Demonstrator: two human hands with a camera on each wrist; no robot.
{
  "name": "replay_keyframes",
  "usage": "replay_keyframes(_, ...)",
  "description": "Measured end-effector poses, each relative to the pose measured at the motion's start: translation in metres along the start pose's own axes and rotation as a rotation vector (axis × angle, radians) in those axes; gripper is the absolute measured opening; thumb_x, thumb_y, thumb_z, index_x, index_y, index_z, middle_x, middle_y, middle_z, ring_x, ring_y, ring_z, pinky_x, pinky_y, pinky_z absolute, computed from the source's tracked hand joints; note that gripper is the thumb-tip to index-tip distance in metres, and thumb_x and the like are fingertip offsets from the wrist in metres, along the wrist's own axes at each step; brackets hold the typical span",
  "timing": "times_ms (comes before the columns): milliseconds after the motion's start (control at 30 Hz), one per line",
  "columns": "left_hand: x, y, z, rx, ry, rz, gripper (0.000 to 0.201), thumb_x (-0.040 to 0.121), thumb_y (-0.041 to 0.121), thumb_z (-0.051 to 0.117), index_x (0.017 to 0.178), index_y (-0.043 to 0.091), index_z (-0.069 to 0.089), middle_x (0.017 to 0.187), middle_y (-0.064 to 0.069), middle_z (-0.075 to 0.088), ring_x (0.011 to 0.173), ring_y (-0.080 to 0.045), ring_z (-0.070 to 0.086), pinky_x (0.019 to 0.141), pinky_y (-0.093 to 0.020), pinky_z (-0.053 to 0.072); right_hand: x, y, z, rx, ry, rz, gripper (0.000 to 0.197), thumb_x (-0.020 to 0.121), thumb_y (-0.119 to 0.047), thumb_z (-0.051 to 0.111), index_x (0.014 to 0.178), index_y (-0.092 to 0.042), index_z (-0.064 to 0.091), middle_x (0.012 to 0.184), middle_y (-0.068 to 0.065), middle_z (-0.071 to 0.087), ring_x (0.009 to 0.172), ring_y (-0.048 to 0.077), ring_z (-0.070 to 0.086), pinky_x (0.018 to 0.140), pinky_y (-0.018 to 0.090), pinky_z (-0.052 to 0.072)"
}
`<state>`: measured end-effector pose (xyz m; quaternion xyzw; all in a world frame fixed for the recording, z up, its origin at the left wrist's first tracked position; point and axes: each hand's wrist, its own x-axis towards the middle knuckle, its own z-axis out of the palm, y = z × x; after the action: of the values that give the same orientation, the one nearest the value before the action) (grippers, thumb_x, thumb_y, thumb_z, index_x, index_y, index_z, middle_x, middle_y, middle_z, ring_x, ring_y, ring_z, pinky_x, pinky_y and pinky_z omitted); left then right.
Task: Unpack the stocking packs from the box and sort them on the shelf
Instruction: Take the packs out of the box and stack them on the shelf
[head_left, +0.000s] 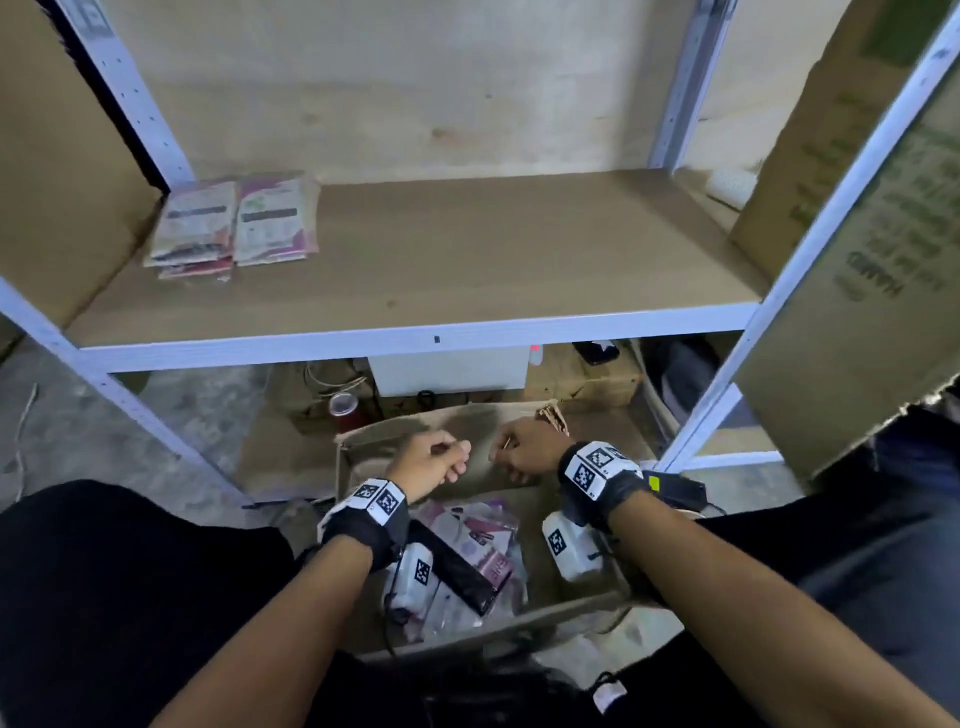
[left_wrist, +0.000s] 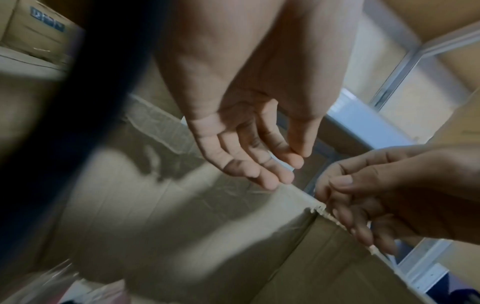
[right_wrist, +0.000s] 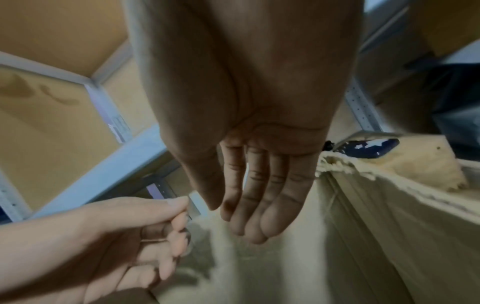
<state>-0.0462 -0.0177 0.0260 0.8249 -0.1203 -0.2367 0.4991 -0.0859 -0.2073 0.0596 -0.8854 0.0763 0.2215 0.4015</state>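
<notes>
Right now both your hands hover over the far end of the open cardboard box (head_left: 363, 613) on the floor, and neither holds a pack. Your left hand (head_left: 434, 460) has its fingers (left_wrist: 262, 162) loosely curled with the thumb tip against them; the right wrist view hints at a thin clear scrap in that pinch, but I cannot tell what it is. Your right hand (head_left: 527, 449) is relaxed, its fingers (right_wrist: 259, 205) hanging nearly straight beside the torn rim of the box.

What the next grab turns on: the stocking packs in the box (head_left: 475, 545) lie below and behind your fingers, back toward your body, under your wrists. They sit jumbled and flat, long axes running roughly diagonally across the box. Your left hand looks nearer to them, so it probably reaches back and down first.

Up ahead, the shelf (head_left: 467, 260) carries the stacked packs (head_left: 234, 223) at its far left corner, two piles side by side and touching. White metal uprights frame it, big cartons stand on either side, and clutter sits on the concrete floor beneath
</notes>
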Motion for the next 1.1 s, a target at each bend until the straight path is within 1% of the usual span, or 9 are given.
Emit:
replay_keyframes(100,0.019,-0.026,0.005,0.039,-0.005,-0.090,0.027,0.097,0.021,0.061,0.086,-0.002,0.068,0.073,-0.010,0.068,0.063,-0.021,0.059,0.062,-0.023,0.048,0.028,0.017,0.019,-0.026,-0.090,0.071,0.015,0.097,-0.008,0.053,0.104,-0.004,0.065,0.088,0.015,0.071,0.065,0.019,0.065,0.061,0.026,0.059)
replay_keyframes(200,0.031,-0.053,0.008,0.162,-0.016,-0.186,0.030,0.097,0.027,0.061,0.078,0.004,0.068,0.076,-0.016,0.070,0.065,-0.022,0.060,0.070,-0.030,0.050,0.054,0.031,0.040,-0.070,-0.160,0.114,0.013,0.097,-0.008,0.054,0.099,-0.007,0.067,0.098,0.015,0.071,0.081,0.026,0.069,0.079,0.035,0.059)
replay_keyframes(333,0.044,-0.090,0.013,0.164,-0.067,-0.343,0.018,0.095,0.012,0.061,0.084,-0.001,0.066,0.076,-0.013,0.067,0.059,-0.016,0.058,0.059,-0.022,0.051,0.086,0.050,0.068,-0.199,-0.236,0.178,0.021,0.094,-0.019,0.055,0.080,-0.011,0.069,0.102,0.014,0.074,0.080,0.024,0.069,0.065,0.027,0.054)
replay_keyframes(467,0.046,-0.120,0.016,0.282,-0.122,-0.451,0.026,0.095,0.018,0.060,0.107,0.000,0.073,0.105,-0.019,0.073,0.097,-0.031,0.069,0.090,-0.038,0.056,0.108,0.067,0.096,-0.261,-0.322,0.207,0.027,0.093,-0.017,0.056,0.099,0.000,0.076,0.102,0.019,0.074,0.095,0.033,0.071,0.082,0.037,0.057)
replay_keyframes(633,0.045,-0.144,0.024,0.315,-0.201,-0.528,0.031,0.097,0.016,0.056,0.112,-0.009,0.067,0.111,-0.022,0.070,0.106,-0.035,0.067,0.086,-0.030,0.054,0.125,0.079,0.133,-0.351,-0.277,0.254,0.030,0.096,-0.016,0.055,0.119,-0.002,0.068,0.126,0.017,0.064,0.117,0.031,0.061,0.098,0.033,0.049)
replay_keyframes(767,0.040,-0.156,0.032,0.309,-0.179,-0.603,0.038,0.097,0.022,0.056,0.123,-0.005,0.052,0.110,-0.021,0.068,0.100,-0.033,0.067,0.078,-0.032,0.052,0.130,0.088,0.151,-0.400,-0.194,0.312,0.035,0.096,-0.019,0.054,0.129,-0.007,0.059,0.135,0.017,0.057,0.123,0.031,0.057,0.098,0.034,0.046)
replay_keyframes(900,0.037,-0.163,0.032,0.347,-0.190,-0.633,0.039,0.096,0.027,0.057,0.121,-0.003,0.056,0.114,-0.019,0.066,0.102,-0.031,0.066,0.079,-0.030,0.051,0.132,0.091,0.159,-0.403,-0.161,0.323,0.039,0.092,-0.018,0.059,0.129,-0.009,0.056,0.134,0.017,0.056,0.123,0.032,0.056,0.100,0.039,0.048)
replay_keyframes(1033,0.036,-0.168,0.032,0.359,-0.211,-0.657,0.025,0.098,0.026,0.056,0.094,0.004,0.066,0.113,-0.012,0.064,0.111,-0.030,0.060,0.093,-0.031,0.047,0.132,0.095,0.163,-0.392,-0.214,0.281,0.029,0.094,-0.012,0.056,0.122,-0.007,0.064,0.125,0.017,0.064,0.117,0.030,0.061,0.097,0.036,0.050)
replay_keyframes(1100,0.032,-0.170,0.033,0.389,-0.204,-0.672,0.027,0.098,0.025,0.055,0.103,0.003,0.068,0.116,-0.012,0.060,0.116,-0.030,0.057,0.097,-0.031,0.044,0.132,0.098,0.163,-0.329,-0.230,0.290,0.024,0.095,-0.012,0.057,0.116,-0.005,0.067,0.122,0.015,0.066,0.115,0.029,0.062,0.092,0.031,0.049)
